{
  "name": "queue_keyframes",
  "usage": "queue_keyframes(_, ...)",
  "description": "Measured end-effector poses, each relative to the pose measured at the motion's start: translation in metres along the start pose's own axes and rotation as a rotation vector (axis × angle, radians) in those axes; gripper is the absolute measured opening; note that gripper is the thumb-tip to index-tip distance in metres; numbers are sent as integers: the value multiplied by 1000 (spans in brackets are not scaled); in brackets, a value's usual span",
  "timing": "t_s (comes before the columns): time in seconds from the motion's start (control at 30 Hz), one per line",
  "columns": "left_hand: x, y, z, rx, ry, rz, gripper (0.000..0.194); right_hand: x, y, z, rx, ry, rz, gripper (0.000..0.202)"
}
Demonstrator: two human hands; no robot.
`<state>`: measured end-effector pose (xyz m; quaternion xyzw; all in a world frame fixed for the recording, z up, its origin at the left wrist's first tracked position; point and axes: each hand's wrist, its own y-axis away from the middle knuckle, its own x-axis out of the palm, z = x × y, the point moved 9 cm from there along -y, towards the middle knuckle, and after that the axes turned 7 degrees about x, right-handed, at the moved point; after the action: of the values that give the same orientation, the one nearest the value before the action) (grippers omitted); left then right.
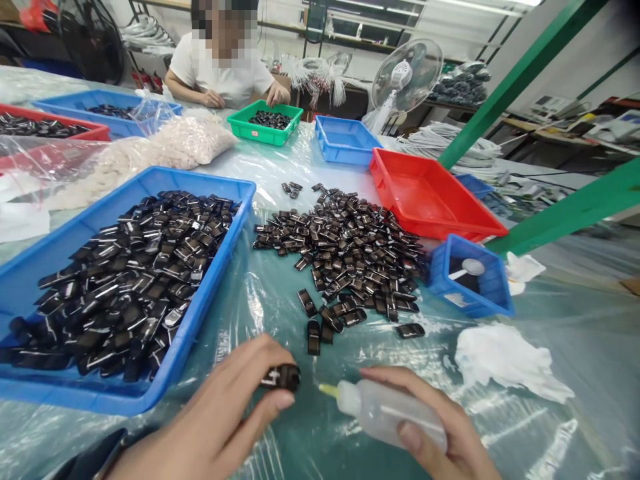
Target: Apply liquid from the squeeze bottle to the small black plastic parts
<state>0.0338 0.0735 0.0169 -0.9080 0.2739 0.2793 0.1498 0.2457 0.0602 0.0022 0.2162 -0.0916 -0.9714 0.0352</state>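
Note:
Between the fingers and thumb of my left hand is a small black plastic part, its end facing right. My right hand is wrapped round a translucent squeeze bottle, tilted so that its yellowish nozzle tip points left at the part, a short gap apart. Just beyond my hands lies a heap of similar black parts, with a few loose ones at its near edge. On my left a big blue tray holds many more black parts.
On the right stand a red tray, a small blue bin with a white round-topped item inside, and a crumpled white cloth. Across the table a person has a hand at a green tray. Green posts cross the right side.

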Motion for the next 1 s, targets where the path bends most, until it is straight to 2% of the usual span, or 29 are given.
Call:
queue_keyframes(0.1, -13, -6, 9, -85, 35, -148, 19, -2, -6, -8, 91, -128, -52, 39)
queue_keyframes(0.2, -17, -5, 16, -189, 47, -242, 23, 2, -18, -10, 61, -118, -55, 34)
queue_keyframes(0.3, -15, -1, 18, -249, 66, -270, 28, 7, -25, -7, -75, 31, -70, 25)
queue_keyframes(0.4, -12, 2, 20, -263, 105, -264, 30, -7, -15, 5, -271, 183, -312, 24)
queue_keyframes(0.47, -13, 4, 23, -266, 119, -286, 30, -8, 0, 16, -403, 226, -410, 13)
queue_keyframes(0.5, -14, 4, 23, -264, 115, -303, 29, -1, 5, 22, -458, 247, -378, 10)
queue_keyframes(0.53, -15, 5, 24, -255, 102, -322, 27, 11, 9, 28, -505, 278, -295, 12)
queue_keyframes(0.6, -16, 3, 20, -205, 56, -344, 23, 46, 14, 39, -584, 381, -95, 8)
queue_keyframes(0.63, -16, 2, 17, -166, 30, -341, 21, 60, 14, 42, -598, 422, -44, 10)
queue_keyframes(0.7, -12, -1, 8, -69, -12, -304, 19, 83, 9, 47, -597, 498, -1, 23)
queue_keyframes(0.77, -8, -3, -1, 26, -36, -248, 20, 99, -1, 48, -580, 560, -1, 26)
queue_keyframes(0.87, -2, -3, -8, 83, -45, -168, 19, 109, -12, 51, -587, 619, -4, 29)
queue_keyframes(1.0, -4, 0, -14, 136, -62, -162, 13, 104, -16, 55, -595, 597, 26, 30)
